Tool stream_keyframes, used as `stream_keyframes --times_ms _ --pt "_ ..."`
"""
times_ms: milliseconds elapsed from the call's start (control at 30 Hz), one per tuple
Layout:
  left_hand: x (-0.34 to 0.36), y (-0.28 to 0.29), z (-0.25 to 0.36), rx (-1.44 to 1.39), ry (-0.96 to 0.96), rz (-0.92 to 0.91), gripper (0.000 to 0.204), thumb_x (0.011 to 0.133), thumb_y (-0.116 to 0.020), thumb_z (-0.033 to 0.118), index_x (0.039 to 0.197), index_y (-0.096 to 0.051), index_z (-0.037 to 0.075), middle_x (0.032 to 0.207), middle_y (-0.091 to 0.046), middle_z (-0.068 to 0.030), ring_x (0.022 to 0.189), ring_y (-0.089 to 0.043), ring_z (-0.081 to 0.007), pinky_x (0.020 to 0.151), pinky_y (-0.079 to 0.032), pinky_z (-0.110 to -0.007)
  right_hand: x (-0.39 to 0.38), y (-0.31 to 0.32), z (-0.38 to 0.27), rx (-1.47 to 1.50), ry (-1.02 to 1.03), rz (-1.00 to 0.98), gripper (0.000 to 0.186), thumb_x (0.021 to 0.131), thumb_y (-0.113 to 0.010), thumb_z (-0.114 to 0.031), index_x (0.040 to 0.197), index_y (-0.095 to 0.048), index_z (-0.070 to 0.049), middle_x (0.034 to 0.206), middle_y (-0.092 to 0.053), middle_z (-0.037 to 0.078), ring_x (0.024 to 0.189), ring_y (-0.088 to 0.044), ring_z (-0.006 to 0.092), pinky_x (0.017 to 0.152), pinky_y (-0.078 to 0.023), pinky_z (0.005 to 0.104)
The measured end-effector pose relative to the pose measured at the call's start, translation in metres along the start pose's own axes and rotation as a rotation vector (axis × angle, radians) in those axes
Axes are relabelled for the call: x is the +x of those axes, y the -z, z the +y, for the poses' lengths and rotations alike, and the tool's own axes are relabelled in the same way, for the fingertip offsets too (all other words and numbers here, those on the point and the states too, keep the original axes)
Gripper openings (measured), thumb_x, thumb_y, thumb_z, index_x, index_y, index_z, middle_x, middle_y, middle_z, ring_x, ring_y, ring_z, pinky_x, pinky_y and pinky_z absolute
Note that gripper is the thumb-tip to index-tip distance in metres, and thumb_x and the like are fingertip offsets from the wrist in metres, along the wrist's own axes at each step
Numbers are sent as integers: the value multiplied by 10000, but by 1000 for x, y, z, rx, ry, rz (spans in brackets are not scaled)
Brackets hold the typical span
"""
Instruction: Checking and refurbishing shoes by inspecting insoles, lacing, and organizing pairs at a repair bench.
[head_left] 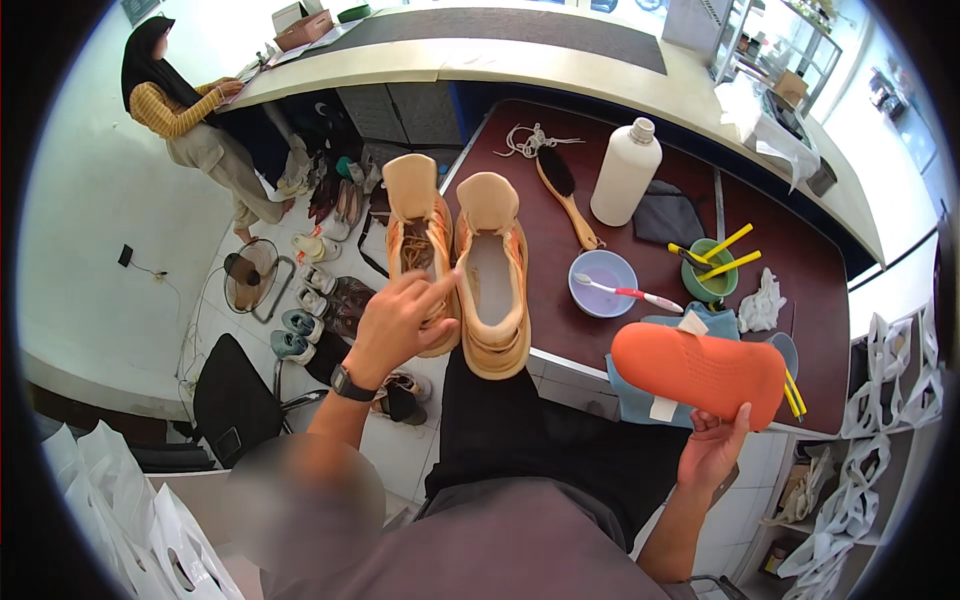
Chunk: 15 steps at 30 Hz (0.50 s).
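A pair of tan-and-orange shoes stands side by side before me, tongues pulled up: the left shoe [408, 192] shows loose laces inside, while the right shoe [497, 345] has a bare pale interior. My left hand [395, 325], with a dark watch on its wrist, is over the heel of the left shoe. Its index finger stretches to the right shoe's collar, and the fingers look apart. On the other side, my right hand [715, 445] pinches one end of an orange insole [690, 365]. White strips stick out from both edges of the insole.
The dark red table [560, 335] carries a white bottle [627, 170], a wooden brush [563, 195], a lilac bowl [600, 270] with a toothbrush [640, 295], a green bowl [712, 285] and cloths. Shoes and a fan [250, 275] stand on the floor, near a seated person [185, 120].
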<state>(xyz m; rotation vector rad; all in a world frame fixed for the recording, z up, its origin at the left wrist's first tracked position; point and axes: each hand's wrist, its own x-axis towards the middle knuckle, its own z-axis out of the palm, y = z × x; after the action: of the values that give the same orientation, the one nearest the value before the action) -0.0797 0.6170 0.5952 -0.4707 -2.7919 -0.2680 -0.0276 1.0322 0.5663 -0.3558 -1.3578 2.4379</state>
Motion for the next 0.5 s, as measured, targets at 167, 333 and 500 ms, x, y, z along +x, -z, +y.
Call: stream_keyframes --times_ms 167,333,500 --pt "-24 24 53 -328 62 246 785 720 -812 281 1375 -444 53 1371 -472 -165 1327 -395 -364 1094 -313 -452 -27 -19 -11 -59 75 -108 385 925 -576 -271 1185 -498 2 928 -650 141 582 -619 198 609 -548 332" --pt "-66 19 155 -804 -215 -67 1134 636 -886 378 1478 -211 31 1480 -304 -232 1365 -343 -400 1101 -320 -466 -82 -63 9 -314 143 -501 514 850 -678 -94 1285 -426 15 993 -636 156 841 -670 225 789 -550 354" --pt "-83 -11 175 -1756 298 -81 609 945 -523 74 1461 -199 90 1292 -448 -102 1183 -475 -149 951 -447 -336 -107 -76 11 -617 379 -1106 485 794 -785 -201 1183 -556 -24 1023 -664 135 879 -665 254 757 -540 308"
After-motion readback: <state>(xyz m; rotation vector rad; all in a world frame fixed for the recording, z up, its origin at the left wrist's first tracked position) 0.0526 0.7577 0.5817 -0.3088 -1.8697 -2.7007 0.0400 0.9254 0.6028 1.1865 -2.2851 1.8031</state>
